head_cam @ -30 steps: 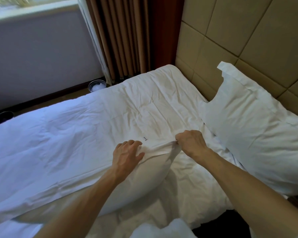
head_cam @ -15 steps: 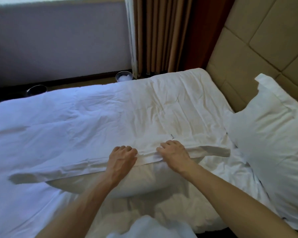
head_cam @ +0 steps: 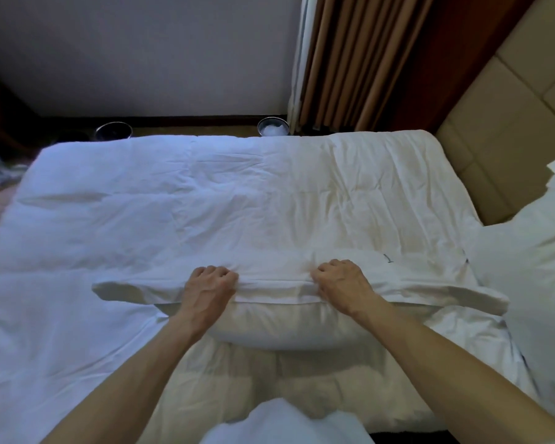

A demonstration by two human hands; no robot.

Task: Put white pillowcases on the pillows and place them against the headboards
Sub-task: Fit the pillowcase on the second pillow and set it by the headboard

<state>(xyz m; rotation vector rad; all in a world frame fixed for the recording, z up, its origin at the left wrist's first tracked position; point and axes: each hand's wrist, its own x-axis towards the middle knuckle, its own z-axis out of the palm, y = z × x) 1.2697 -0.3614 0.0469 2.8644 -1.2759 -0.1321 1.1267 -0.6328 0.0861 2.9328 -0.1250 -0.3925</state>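
Note:
A bare pillow [head_cam: 279, 328] lies across the near side of the bed, its far part inside a white pillowcase [head_cam: 269, 270]. The pillowcase's open hem runs left to right across the pillow. My left hand [head_cam: 210, 283] grips that hem with curled fingers left of the middle. My right hand [head_cam: 342, 282] grips the same hem about a forearm's width to the right. A small label shows on the pillowcase beyond my right hand. A second pillow [head_cam: 532, 283], covered in white, leans at the right by the tan padded headboard [head_cam: 510, 129].
The bed [head_cam: 141, 219] is covered by a rumpled white duvet. Beyond its far edge two round bins [head_cam: 272, 125] stand on the floor by the wall, and brown curtains [head_cam: 350, 59] hang at the back right. A white cloth bundle [head_cam: 279, 424] sits at the near edge.
The view has swung left, pushing the covered pillow to the right edge. Both hands have spread apart along the hem, and their fingers have curled tighter into the pillowcase.

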